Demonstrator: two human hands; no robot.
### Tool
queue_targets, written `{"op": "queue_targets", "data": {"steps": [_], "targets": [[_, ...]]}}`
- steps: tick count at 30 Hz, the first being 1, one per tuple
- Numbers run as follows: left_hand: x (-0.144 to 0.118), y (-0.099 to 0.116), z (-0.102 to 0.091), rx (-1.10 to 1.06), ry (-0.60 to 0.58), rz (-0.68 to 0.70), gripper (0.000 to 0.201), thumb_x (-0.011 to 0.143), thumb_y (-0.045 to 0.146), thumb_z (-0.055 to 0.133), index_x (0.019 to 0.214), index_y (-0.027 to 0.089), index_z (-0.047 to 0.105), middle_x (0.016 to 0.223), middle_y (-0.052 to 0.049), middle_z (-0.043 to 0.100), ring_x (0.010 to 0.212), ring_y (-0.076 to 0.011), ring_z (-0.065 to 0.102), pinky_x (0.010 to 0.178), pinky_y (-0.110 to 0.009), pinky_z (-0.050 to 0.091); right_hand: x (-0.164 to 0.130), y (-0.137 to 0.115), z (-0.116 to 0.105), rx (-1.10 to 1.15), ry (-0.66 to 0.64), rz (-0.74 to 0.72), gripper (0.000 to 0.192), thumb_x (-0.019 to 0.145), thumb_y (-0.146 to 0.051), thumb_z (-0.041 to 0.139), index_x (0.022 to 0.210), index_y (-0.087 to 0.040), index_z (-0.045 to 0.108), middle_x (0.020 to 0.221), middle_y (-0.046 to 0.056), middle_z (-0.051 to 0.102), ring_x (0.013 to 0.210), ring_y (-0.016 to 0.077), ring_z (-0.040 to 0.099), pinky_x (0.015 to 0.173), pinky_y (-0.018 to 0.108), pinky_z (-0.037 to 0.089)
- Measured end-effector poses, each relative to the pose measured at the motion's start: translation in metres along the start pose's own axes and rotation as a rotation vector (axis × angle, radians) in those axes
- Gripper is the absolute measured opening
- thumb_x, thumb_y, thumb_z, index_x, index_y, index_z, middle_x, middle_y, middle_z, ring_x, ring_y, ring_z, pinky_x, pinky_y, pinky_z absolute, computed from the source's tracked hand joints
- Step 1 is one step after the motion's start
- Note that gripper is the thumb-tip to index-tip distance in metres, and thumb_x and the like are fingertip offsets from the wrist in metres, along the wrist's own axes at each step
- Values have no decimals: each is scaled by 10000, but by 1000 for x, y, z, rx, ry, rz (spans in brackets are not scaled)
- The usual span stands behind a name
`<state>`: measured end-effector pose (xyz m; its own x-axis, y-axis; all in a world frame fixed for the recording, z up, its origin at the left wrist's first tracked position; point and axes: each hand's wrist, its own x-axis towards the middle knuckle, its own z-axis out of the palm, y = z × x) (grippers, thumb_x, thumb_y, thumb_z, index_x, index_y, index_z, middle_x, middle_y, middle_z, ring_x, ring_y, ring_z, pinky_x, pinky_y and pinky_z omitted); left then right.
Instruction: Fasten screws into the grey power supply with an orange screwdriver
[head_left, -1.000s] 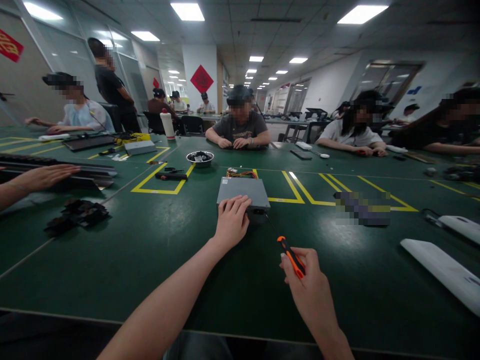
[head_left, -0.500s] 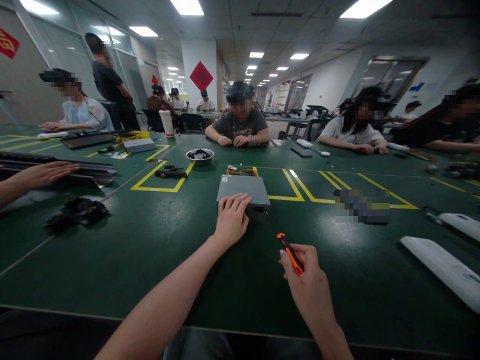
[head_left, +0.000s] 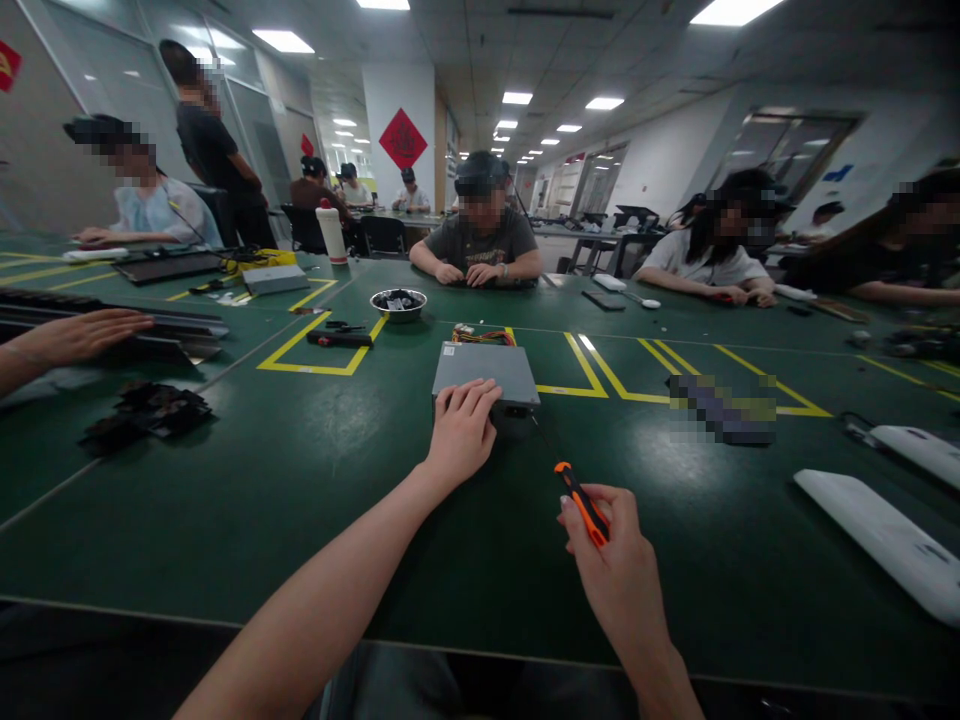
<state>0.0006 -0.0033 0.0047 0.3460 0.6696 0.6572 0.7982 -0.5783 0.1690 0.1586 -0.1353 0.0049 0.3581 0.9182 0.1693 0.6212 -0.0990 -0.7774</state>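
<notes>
A flat grey metal box (head_left: pixel 486 369) lies on the green table (head_left: pixel 315 500) straight ahead of me, with coloured wires (head_left: pixel 484 336) at its far edge. My left hand (head_left: pixel 460 435) rests on the box's near edge, fingers curled over it. My right hand (head_left: pixel 611 570) grips an orange and black screwdriver (head_left: pixel 581 502). Its thin shaft points up and left toward the box's near right corner, and the tip looks close to the box; contact cannot be made out.
A metal bowl (head_left: pixel 399 304) of dark small parts and a black tool (head_left: pixel 339 339) lie beyond the box inside yellow floor-tape lines. White flat casings (head_left: pixel 877 535) lie at the right, black parts (head_left: pixel 146 410) at the left. Other people sit around the table; one person's hand (head_left: pixel 75 335) rests at far left.
The view has tilted slightly. My right hand with the screwdriver has barely shifted, and my left hand stays on the box.
</notes>
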Motion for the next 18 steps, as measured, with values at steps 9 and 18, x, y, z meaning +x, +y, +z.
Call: {"op": "queue_targets", "data": {"steps": [9, 18], "targets": [[0, 0, 0, 10, -9, 1, 383, 800, 141, 434, 1172, 220, 475, 1272, -25, 503, 1196, -194, 400, 1010, -389, 243, 3, 2, 3, -19, 7, -40, 350, 806, -498, 410, 971, -190, 433, 771, 65, 646, 608, 203, 619, 563, 317, 441], [-1, 0, 1, 2, -10, -4, 390, 794, 131, 437, 1171, 219, 480, 1272, -29, 503, 1198, -202, 397, 1004, -401, 242, 7, -11, -4, -182, 48, -134, 305, 829, -470, 391, 941, -191, 441, 730, 47, 637, 563, 187, 611, 515, 282, 420]]}}
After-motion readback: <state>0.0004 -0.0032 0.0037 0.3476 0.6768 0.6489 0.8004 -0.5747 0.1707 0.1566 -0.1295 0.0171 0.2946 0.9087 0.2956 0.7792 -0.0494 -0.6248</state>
